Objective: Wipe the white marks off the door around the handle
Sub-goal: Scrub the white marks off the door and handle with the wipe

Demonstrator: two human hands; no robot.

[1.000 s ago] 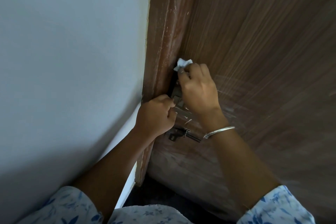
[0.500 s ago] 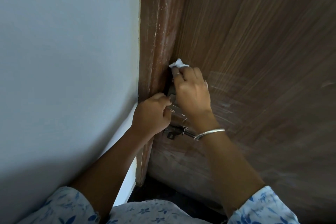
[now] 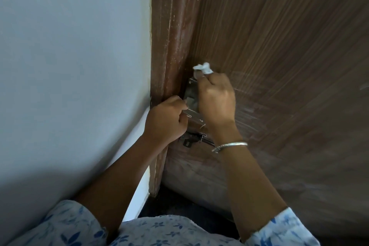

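Right hand (image 3: 216, 102), pinching the tissue (image 3: 202, 68), has edged right on the streaked door (image 3: 279, 46); left hand (image 3: 165, 120) grips the handle (image 3: 190, 103).

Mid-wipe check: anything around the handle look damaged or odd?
Yes: whitish smears streak the door right of the right hand, which holds a white wad. Small pale scratches sit just below the lock plate, and the door frame is scuffed white. The left hand grips the handle.

- Handle (image 3: 189, 103): mostly hidden behind the left hand (image 3: 165, 120) and right hand (image 3: 216, 100).
- Cloth (image 3: 203, 68): only a tuft shows above the right fingers.
- Bolt (image 3: 194, 139): right end behind the wrist.
- Door (image 3: 289, 46): cut off top and right, its right part blurred.
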